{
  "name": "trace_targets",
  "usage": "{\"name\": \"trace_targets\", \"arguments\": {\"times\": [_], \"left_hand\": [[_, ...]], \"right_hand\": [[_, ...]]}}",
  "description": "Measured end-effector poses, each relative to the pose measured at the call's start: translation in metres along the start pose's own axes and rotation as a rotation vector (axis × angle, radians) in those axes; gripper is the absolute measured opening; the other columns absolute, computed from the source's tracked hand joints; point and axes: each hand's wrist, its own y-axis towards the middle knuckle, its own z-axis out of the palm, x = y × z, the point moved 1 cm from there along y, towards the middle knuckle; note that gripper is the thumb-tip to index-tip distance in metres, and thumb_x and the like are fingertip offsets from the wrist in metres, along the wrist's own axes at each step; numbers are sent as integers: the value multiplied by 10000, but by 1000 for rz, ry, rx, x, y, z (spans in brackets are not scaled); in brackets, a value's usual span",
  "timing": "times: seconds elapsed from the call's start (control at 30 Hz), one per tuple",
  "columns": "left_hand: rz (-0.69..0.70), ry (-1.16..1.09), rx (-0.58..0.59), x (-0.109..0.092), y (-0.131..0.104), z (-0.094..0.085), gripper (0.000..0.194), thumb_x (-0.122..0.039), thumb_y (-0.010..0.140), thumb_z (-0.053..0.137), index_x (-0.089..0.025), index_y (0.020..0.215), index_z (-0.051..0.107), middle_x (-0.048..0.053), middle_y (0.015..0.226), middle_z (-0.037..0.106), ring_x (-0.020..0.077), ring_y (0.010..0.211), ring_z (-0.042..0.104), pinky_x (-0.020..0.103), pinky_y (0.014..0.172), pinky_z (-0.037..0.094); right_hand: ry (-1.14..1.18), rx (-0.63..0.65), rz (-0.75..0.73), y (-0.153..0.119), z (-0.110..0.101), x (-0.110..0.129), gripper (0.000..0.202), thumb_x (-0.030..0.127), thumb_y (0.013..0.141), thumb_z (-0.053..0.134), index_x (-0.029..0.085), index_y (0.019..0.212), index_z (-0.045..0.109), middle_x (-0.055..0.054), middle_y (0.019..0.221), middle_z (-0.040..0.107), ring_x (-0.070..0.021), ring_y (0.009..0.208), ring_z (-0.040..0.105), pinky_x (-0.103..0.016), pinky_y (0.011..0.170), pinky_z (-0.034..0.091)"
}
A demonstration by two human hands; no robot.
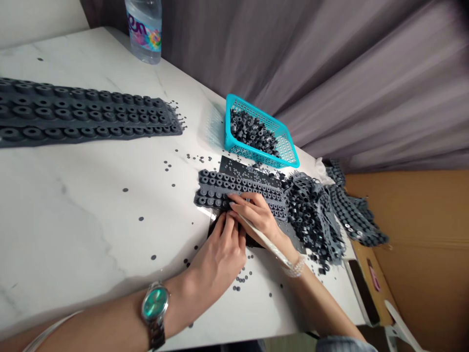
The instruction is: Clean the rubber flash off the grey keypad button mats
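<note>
A dark grey molded rubber sheet (234,183) with rows of round, holed knobs lies on a black mat (234,166). My right hand (261,215) is closed around a slim, white, pen-like tool (269,244), whose tip is hidden among the fingers at the sheet's near edge. My left hand (225,242) has its fingers bent and pressed together at that same edge, pinching the sheet close to the right fingertips. What lies right under the fingertips is covered. Small dark discs (240,279) are scattered around both hands.
Behind the sheet stands a turquoise basket (262,159) holding loose dark rubber pieces. A pile of rubber parts and trimmings (311,210) lies to the right. Another long knobbed sheet (91,115) stretches across the left. A water bottle (146,36) stands by the grey curtain (293,58).
</note>
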Motion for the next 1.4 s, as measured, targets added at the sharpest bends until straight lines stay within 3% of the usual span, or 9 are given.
{"name": "trace_targets", "arguments": {"times": [0.33,0.43,0.53,0.63,0.73,0.93,1.07,1.23,1.4], "left_hand": [[36,25,-27,0,-2,11,400,-204,823,553,-4,1146,674,242,1211,663,365,1197,569,469,1064,413],[40,-4,-18,-3,-4,17,434,-228,834,571,-33,1213,652,211,1198,678,353,1187,578,473,1078,397],[27,-18,-15,-5,-5,19,469,-230,846,573,-61,1281,620,195,1222,675,343,1196,578,474,1072,397],[-15,-29,-24,-2,-4,15,457,-210,835,584,-68,1266,637,202,1248,661,346,1212,568,470,1063,401],[4,-66,-99,8,3,7,410,-153,800,602,-42,1188,673,198,1162,691,329,1140,595,457,1030,416],[65,-282,-449,39,21,-6,150,-99,845,580,-109,931,702,53,720,630,215,732,568,393,735,454],[29,-352,-494,67,23,-8,168,-53,842,588,-148,950,673,45,719,610,201,712,541,380,692,417],[-11,-262,-547,106,18,2,227,-63,807,632,-228,962,658,3,674,635,182,620,529,379,653,399],[-112,-284,-561,120,12,13,128,-176,801,594,-295,832,631,-31,685,689,188,549,556,375,592,427]], "right_hand": [[-133,112,-58,19,-4,2,241,129,981,460,181,1169,601,-121,1281,649,-237,1172,530,-377,911,514],[-108,-86,13,33,3,-3,219,140,976,473,195,1135,613,-109,1227,672,-221,1101,559,-355,887,526],[-69,-342,236,39,6,-9,166,208,972,506,213,1071,639,-97,1168,695,-195,1019,615,-321,847,542],[-57,-438,474,29,3,-13,180,308,968,527,220,1049,661,-62,1028,738,-169,876,684,-281,757,554],[-117,-541,625,10,0,-17,240,351,980,495,199,1054,665,-14,787,736,-119,586,651,-223,578,514],[-220,-672,457,-6,8,-27,182,237,983,485,174,1008,653,-24,718,706,-112,544,641,-203,540,475],[-195,-708,429,-4,13,-29,175,223,1002,435,177,1010,603,-15,681,677,-112,518,629,-199,522,438],[-63,-628,417,2,19,-28,208,235,1029,347,204,886,495,22,584,603,-94,435,555,-201,458,333],[80,-590,392,11,28,-20,199,266,1034,325,219,896,461,11,648,622,-82,460,543,-190,472,322]]}}
